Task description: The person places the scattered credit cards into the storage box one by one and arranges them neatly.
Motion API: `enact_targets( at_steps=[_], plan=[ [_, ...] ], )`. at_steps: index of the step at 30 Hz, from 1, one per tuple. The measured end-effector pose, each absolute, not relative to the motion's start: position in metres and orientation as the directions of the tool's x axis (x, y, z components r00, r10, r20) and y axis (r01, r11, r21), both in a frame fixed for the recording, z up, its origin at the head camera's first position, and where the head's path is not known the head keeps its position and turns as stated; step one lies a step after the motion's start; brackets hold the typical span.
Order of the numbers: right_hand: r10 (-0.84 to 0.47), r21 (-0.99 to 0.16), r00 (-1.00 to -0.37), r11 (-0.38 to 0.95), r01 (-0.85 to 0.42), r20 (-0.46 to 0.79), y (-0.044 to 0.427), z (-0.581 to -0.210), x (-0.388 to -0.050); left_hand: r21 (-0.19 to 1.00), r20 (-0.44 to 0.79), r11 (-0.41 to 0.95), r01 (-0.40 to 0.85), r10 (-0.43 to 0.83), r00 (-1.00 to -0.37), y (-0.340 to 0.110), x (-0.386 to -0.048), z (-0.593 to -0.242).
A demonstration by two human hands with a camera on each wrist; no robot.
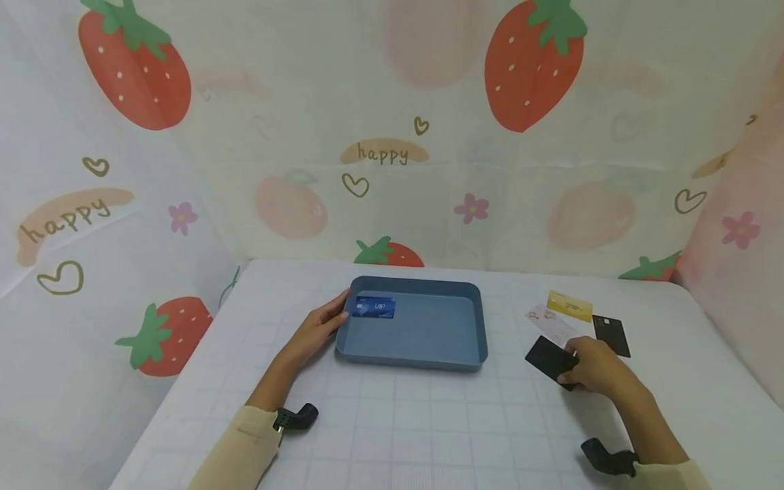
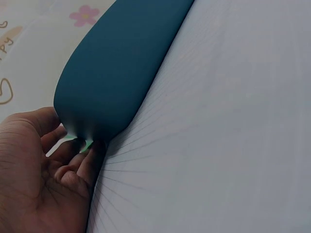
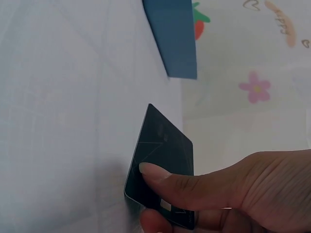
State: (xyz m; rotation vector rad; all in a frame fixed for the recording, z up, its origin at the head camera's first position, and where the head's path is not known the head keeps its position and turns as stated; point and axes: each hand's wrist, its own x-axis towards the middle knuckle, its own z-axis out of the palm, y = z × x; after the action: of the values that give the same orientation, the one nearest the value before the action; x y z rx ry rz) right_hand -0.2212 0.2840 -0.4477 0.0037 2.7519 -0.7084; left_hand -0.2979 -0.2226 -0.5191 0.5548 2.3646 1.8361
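Note:
A black bank card point(image 1: 549, 359) is pinched between the thumb and fingers of my right hand point(image 1: 597, 367). In the right wrist view the thumb lies across the face of this card point(image 3: 160, 141), near its chip, and the card is tilted. My left hand point(image 1: 315, 330) holds the left side of a blue-grey rectangular tray point(image 1: 422, 361); the left wrist view has its curled fingers against the tray's outer wall point(image 2: 112, 63). Inside the tray, at the back left, lies a blue card marked VIP point(image 1: 375, 307).
Beyond the right hand lie a yellow card point(image 1: 569, 305), a pale pink-patterned card point(image 1: 550, 323) and another black card with a chip point(image 1: 611, 335). A white gridded cloth point(image 1: 404, 429) covers the table. Printed curtains point(image 1: 306, 136) stand behind and at the sides.

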Motion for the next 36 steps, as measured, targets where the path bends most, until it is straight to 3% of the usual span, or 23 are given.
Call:
enact_targets(
  at_steps=[16, 36],
  plan=[
    [-0.139, -0.462, -0.964, 0.887, -0.019, -0.226, 0.2873, -0.4463, -0.2266, 0.957, 0.129, 0.202, 0.208, 0.345, -0.93, -0.2247, -0.2954, -0.5173],
    [-0.106, -0.646, -0.989, 0.764, -0.012, -0.107, 0.2863, -0.4437, -0.2242, 0.96, 0.124, 0.197, 0.2, 0.342, -0.931, -0.2239, -0.2957, -0.5195]
  ],
)
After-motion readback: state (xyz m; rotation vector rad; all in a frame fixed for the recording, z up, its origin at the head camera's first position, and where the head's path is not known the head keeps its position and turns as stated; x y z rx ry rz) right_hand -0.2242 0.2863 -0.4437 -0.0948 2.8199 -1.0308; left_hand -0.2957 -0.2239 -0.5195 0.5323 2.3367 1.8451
